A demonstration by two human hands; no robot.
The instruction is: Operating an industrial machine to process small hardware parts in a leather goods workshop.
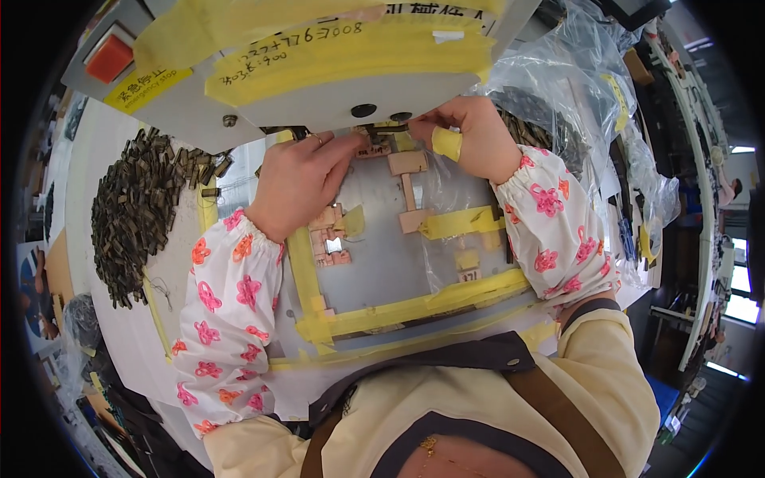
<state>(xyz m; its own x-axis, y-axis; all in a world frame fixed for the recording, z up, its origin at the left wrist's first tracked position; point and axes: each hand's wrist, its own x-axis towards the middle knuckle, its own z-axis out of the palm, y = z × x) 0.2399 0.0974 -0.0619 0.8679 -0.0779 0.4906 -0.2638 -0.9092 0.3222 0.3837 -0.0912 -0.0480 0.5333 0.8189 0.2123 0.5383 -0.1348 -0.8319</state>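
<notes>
My left hand (307, 179) reaches under the front of a grey machine head, its fingers together and the tips at a small pinkish block (370, 151). From the other side comes my right hand (478, 139), with yellow tape around a finger or the thumb base and its fingertips pinched. Between the two sets of fingertips lies a small dark strip-like piece (388, 130). What each hand grips is mostly hidden by the fingers and the machine's edge. Below them is a grey plate (374, 271) with pinkish blocks (412, 199) fixed on it.
A heap of small dark pieces (135, 215) covers the table at the left. The machine (319, 103) overhangs the work area and carries a red button (111, 56). Yellow tape (414, 307) borders the plate. Clear plastic bagging (558, 64) and more dark pieces (542, 119) lie at the right.
</notes>
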